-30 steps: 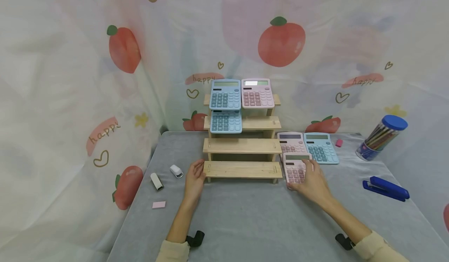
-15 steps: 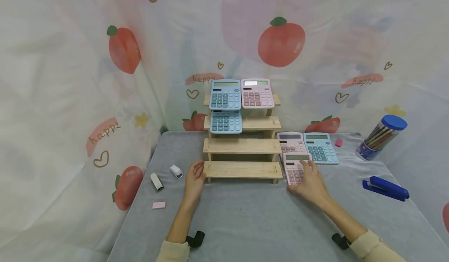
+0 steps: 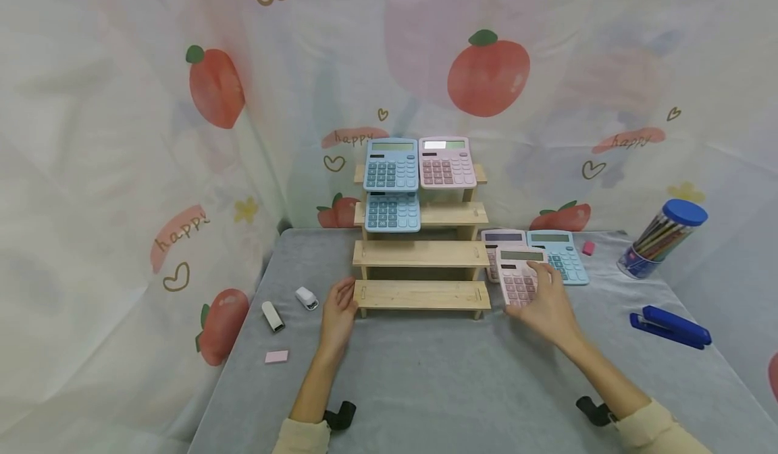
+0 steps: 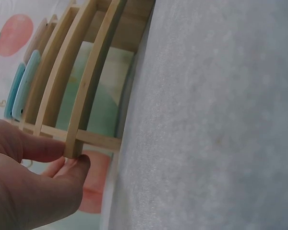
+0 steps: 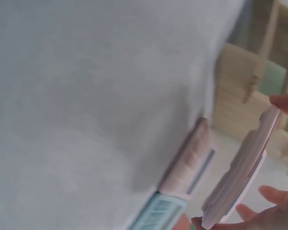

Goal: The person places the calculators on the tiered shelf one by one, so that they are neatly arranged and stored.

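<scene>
- right hand (image 3: 547,305): fingers pinch the pink calculator (image 3: 521,276) by its edges, tilted clear of the worktop (image 3: 425,380), just right of the wooden stepped rack (image 3: 421,254).
- left hand (image 3: 338,311): fingers curled round the rack's lowest left corner, bracing it.
- advice: keep the brace firm; carry the calculator level (the grip is shallow) over the pink and blue calculators (image 3: 562,255) beneath.
</scene>
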A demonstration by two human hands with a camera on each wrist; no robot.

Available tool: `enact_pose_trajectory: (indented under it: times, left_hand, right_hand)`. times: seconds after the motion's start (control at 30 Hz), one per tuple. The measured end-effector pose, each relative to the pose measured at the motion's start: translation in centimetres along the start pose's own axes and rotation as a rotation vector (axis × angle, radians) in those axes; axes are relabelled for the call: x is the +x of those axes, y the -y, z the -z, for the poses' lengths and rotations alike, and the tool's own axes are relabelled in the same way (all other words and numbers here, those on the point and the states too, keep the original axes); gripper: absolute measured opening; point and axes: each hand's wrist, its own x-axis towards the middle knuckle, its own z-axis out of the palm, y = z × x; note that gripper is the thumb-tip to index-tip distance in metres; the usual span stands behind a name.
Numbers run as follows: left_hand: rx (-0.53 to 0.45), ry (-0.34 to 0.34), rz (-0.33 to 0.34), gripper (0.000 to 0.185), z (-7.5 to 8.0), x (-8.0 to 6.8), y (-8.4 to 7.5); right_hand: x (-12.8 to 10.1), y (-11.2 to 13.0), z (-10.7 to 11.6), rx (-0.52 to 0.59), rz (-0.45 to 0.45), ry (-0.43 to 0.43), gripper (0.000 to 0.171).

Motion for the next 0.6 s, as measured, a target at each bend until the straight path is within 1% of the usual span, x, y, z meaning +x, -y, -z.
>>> enact_pose_trajectory:
  times: [0.1,0.23,0.37,0.6]
  left_hand:
    - [0.007,0.0,-0.001,0.05,0.0,0.0,0.0]
    - [0.017,-0.005,0.005,0.05,0.0,0.1,0.0]
    - [0.015,-0.006,0.011,0.049,0.1,0.1,0.2]
    - [0.014,0.001,0.003,0.049,0.1,0.2,0.5]
  right_hand:
    - [0.2,0.9,1.0,0.012,0.015,-0.037,0.106]
    - [0.5,2.1,2.0,0.026,0.029,-0.051,0.105]
    - [0.8,3.5,2.8,0.041,0.049,-0.046,0.105]
    - [1.7,6.0,3.5,0.057,0.086,-0.026,0.106]
